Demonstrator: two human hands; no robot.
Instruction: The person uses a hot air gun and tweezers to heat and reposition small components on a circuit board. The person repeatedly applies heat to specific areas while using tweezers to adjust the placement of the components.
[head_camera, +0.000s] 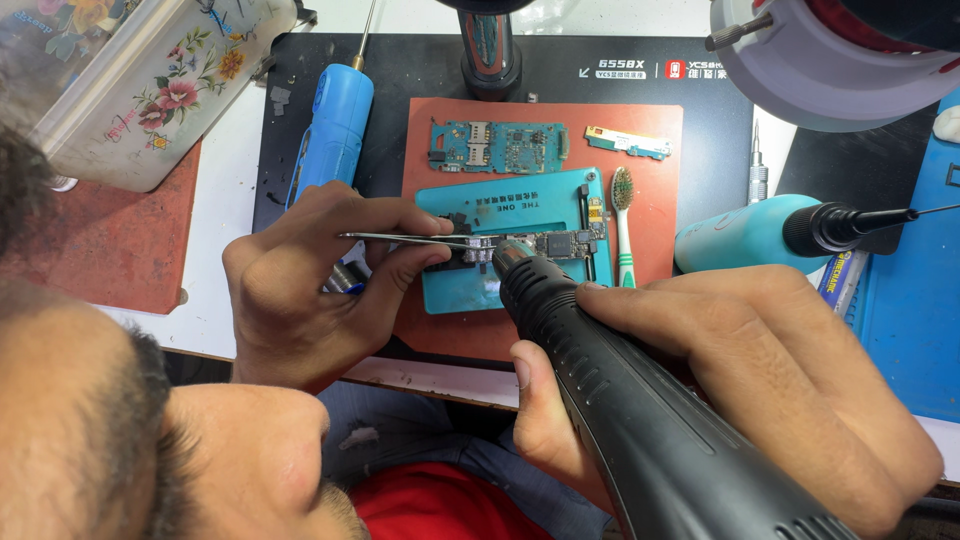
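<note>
The left hand is closed in a pinch on a pair of slim metal tweezers, whose tips reach right to the small circuit board. The right hand is wrapped firmly round the black hot-air gun, fingers over the top and thumb below; its metal nozzle points down at the left end of that same board, just beside the tweezer tips.

The board sits clamped in a teal holder, which lies on an orange-red mat on the worktop. A green-handled brush rests upright along the holder's right edge. Above the holder, on the mat, lie a larger blue-green circuit board and a narrow strip board. To the left of the mat lies a blue tool with a metal tip; to the right, a teal squeeze bottle lies on its side, with a black needle cap. A floral-patterned box stands at the far left.
</note>
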